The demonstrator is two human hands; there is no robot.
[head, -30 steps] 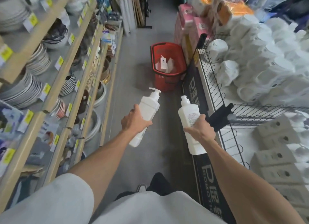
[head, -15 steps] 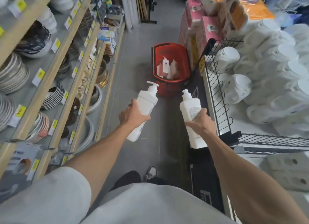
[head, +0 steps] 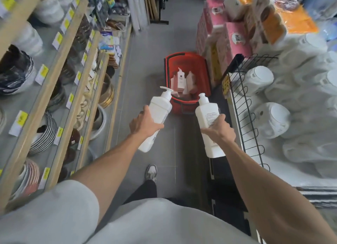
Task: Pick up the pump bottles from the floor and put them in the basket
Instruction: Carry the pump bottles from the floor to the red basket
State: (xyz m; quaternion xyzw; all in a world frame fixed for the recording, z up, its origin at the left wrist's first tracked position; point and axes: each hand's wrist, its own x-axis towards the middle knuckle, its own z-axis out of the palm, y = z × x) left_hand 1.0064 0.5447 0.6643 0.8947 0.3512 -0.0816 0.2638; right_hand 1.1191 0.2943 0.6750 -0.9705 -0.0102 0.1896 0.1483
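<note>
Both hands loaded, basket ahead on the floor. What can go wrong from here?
1. The red basket already holds several bottles leaning together; dropping two more in may topple them or bounce one out.
2. The right hand carries the right pump bottle close beside the wire rack; a forward swing might clip it.
3. The left hand holds the left pump bottle tilted, so it could land pump-first.

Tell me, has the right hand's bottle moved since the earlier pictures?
Yes. The right hand has carried its pump bottle forward: its pump now overlaps the near rim of the red basket.
</note>
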